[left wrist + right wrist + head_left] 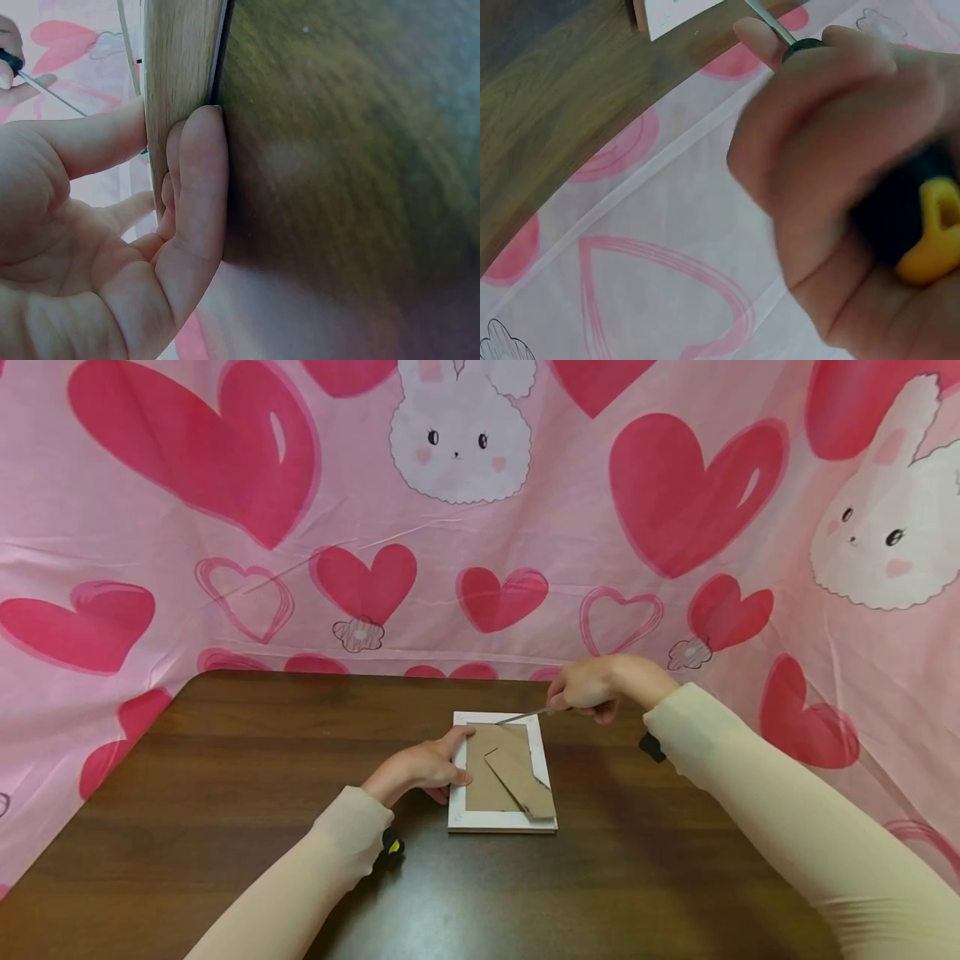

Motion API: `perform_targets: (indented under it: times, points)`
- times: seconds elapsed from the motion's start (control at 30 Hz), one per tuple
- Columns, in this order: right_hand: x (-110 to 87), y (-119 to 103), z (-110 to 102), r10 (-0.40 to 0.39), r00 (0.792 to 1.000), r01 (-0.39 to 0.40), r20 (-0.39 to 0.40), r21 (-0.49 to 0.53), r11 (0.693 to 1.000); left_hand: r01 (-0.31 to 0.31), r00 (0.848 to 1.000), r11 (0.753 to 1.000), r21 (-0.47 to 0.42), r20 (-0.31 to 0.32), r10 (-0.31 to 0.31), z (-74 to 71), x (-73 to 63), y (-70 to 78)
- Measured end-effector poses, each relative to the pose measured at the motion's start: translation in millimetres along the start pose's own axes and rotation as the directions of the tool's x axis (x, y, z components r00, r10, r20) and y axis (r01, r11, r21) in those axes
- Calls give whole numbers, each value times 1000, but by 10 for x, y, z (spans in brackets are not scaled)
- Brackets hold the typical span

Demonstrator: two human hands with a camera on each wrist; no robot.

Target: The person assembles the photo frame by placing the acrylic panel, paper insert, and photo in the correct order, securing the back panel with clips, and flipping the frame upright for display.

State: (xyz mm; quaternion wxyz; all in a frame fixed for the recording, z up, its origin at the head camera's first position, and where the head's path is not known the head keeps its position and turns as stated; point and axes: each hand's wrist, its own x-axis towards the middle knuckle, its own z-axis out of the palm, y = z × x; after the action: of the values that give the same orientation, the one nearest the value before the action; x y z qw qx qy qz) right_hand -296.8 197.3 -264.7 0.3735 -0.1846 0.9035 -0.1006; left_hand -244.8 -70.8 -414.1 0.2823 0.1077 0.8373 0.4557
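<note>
Left hand (423,767): gripping, forefinger and thumb spread, other fingers bent.
Left forearm (300,868): slanting toward the table's far edge (390,687).
Right hand (588,687): fingers curled in a grip, near that edge.
Right forearm (780,793): reaching in leftward.

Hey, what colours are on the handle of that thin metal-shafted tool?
The thick handle is black and yellow, clearest in the right wrist view.

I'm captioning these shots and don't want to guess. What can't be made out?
Head view: the front of the picture frame, hidden because it lies back side up.
Head view: what the screwdriver tip touches, too small to tell.
Left wrist view: the screwdriver tip, hidden behind the left hand.
Right wrist view: much of the handle, covered by the right hand; the screwdriver tip, cut off by the top edge.
</note>
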Motion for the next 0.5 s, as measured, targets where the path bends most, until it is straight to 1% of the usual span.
perform_targets:
  times: [0.1,0.2,0.33,0.5]
  points:
    - [0,-11,2,29,999,-31,43,43,999,10,1000,1000,8,-8,-10,3,18,7]
    - [-3,-33,16,38,998,-39,54,17,999,12,1000,1000,8,-9,-12,4,23,10]
    - [-8,-75,70,32,999,-31,10,-85,996,8,1000,1000,0,-1,-8,-9,15,9]
    - [1,-138,181,13,999,-23,-48,-200,979,10,1000,1000,6,2,-10,-25,13,7]
